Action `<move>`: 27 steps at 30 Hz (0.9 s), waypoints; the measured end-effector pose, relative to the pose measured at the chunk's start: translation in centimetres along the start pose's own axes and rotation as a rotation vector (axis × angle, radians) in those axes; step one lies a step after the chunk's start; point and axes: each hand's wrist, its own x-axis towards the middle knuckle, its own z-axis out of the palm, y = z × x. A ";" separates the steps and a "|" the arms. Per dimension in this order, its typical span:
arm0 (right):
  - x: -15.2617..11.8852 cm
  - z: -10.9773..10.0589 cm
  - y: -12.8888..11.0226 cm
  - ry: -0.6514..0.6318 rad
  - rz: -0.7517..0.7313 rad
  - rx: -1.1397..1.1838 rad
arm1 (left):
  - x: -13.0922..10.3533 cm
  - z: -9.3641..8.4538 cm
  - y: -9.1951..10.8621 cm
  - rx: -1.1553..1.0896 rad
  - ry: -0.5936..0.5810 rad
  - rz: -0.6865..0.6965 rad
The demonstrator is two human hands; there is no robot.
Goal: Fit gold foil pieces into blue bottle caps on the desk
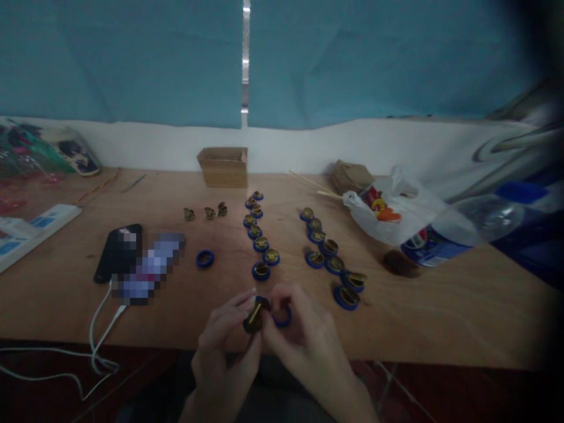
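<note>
a blue sheet [145,64] hangs behind the wooden table [423,317]. by its near edge, the left hand [227,341] pinches a brass piece [248,324], its bright bar [255,315] slanting toward the far edge, rightward; the right hand's [311,341] fingers curl round a blue ring [284,322], partly hiding it.

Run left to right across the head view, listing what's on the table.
White power strip, black device, loose blue ring, middle row of blue-rimmed pieces, right row of blue-rimmed pieces, plastic bottle.
</note>
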 end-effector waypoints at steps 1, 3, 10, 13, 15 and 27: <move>0.0 0.2 0.0 0.009 0.006 -0.034 | -0.1 0.0 0.0 0.027 -0.021 -0.002; 0.1 0.4 0.1 0.007 0.042 -0.041 | -0.3 0.0 -0.1 0.100 -0.060 -0.008; -0.7 -0.2 2.4 0.099 0.247 0.159 | 0.5 -0.9 -2.0 0.419 -0.241 -0.157; -1.8 -0.8 3.8 0.157 0.297 0.138 | 2.3 -1.7 -3.3 0.571 -0.339 -0.170; -2.7 -1.3 4.6 0.162 0.312 0.096 | 4.2 -2.0 -4.1 0.670 -0.436 -0.127; -3.8 -2.0 4.5 0.046 0.255 -0.031 | 17.8 2.6 -11.2 1.030 -0.839 -0.134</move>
